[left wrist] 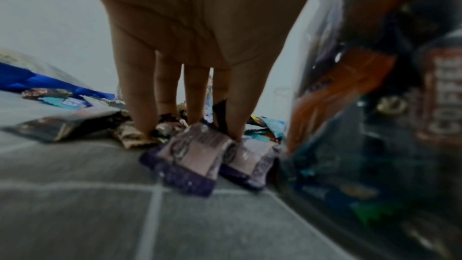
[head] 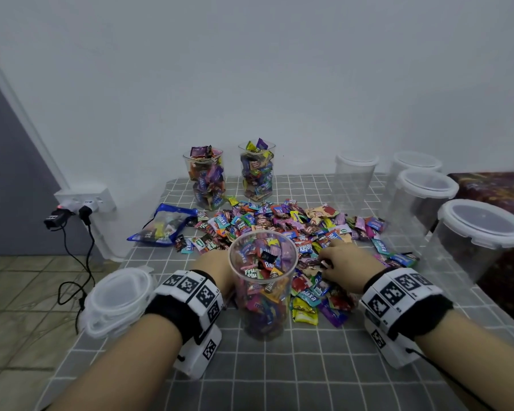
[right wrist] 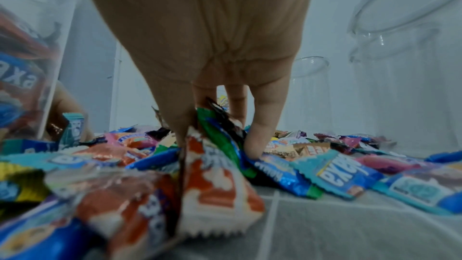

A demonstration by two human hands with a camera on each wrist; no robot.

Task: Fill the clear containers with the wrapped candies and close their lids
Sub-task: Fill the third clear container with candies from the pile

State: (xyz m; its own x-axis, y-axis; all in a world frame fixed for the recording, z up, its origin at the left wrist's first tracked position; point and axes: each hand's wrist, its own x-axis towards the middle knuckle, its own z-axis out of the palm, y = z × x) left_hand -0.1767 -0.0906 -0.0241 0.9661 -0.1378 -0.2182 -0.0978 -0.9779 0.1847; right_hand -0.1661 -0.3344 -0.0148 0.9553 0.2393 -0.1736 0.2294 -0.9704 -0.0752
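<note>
1. Pinching into the candy heap, the right hand (head: 343, 264) has its thumb and fingers (right wrist: 260, 126) drawn together on a small bunch of wrappers: a green one, a dark one and an orange-and-white one (right wrist: 215, 189).
2. The left hand (left wrist: 200, 33) points its fingers (left wrist: 135, 94) straight down, slightly apart. The tips press on two purple wrapped candies (left wrist: 197, 155) lying on the cloth. No wrapper is plainly held.
3. Between the two hands stands the open clear container (head: 263, 280), upright and filled most of the way to its rim. It is just left of the right hand, so a gathered bunch has to go up and left over the rim. The left hand is close beside its other wall.
4. The pile of wrapped candies (head: 294, 223) spreads over the middle of the grey checked tablecloth (head: 279, 375), behind and right of the container.
5. Toward the far edge stand two filled containers (head: 207, 179), not yet lidded. Along the right edge stand four empty containers (head: 422, 200); the three nearer ones clearly wear lids.
6. Loose lids (head: 116, 301) are stacked at the left edge, and a blue candy bag (head: 161, 226) lies beyond them.
7. Only the wrist views show the fingertips. The head view hides the left hand's behind the container.
</note>
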